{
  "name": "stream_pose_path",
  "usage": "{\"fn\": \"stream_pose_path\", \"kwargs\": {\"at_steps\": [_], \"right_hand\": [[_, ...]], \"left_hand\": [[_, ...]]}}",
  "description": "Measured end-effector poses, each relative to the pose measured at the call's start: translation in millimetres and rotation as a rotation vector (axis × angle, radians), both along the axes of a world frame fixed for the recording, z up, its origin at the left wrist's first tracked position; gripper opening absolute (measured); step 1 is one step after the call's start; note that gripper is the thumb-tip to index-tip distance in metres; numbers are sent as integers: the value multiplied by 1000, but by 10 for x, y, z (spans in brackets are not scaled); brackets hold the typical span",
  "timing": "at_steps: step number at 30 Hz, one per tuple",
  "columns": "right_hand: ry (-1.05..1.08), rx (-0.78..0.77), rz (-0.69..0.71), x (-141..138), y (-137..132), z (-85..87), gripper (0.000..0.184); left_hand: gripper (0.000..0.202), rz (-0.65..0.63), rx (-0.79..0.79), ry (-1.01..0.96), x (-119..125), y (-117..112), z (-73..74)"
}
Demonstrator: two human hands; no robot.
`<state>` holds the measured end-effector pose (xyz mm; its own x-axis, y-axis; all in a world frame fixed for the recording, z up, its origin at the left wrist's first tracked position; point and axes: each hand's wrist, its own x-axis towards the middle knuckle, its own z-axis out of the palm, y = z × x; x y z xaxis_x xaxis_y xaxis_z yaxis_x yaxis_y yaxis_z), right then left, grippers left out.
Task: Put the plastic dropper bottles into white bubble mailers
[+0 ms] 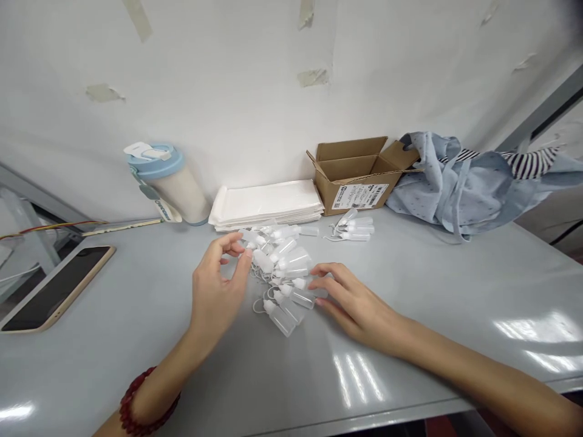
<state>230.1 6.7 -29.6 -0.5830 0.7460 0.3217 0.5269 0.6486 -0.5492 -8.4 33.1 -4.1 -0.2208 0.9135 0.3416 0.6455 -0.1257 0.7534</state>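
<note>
A pile of small clear squeeze bottles (291, 260) with white caps and thin white loops lies mid-table between my hands. At the pile's left side, my left hand (221, 264) has thumb and fingertips drawn together at a whitish bottle (263, 261); the exact contact is partly hidden. On the right side, the loosely curved fingers of my right hand (348, 300) are apart, their tips touching or just beside the bottles. Closer to me, a few bottles (280, 317) point outward from the pile. A smaller group of bottles (357, 227) lies separately behind my right hand.
A stack of white padded envelopes (268, 203) and an open cardboard box (357, 182) stand against the wall. Left are a blue-lidded tumbler (175, 182) and a phone (57, 288). A light blue cloth bag (455, 188) slumps at the right.
</note>
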Motion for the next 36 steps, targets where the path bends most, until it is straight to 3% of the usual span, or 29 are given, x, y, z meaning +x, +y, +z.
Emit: {"fn": "stream_pose_path", "kwargs": {"at_steps": [16,21,28,36], "right_hand": [[41,37,-42,111,157,-14,18],[-9,101,-151,274,340,-42,18],[-150,169,-424,732,678,-176,29],[-231,168,-473,866,790,-287,27]], "left_hand": [[14,-232,-66,64,75,-195,19],[15,-249,-27,70,86,-208,23],[15,-269,-47,51,88,-242,5],[15,-284,-44,58,67,-265,8]]}}
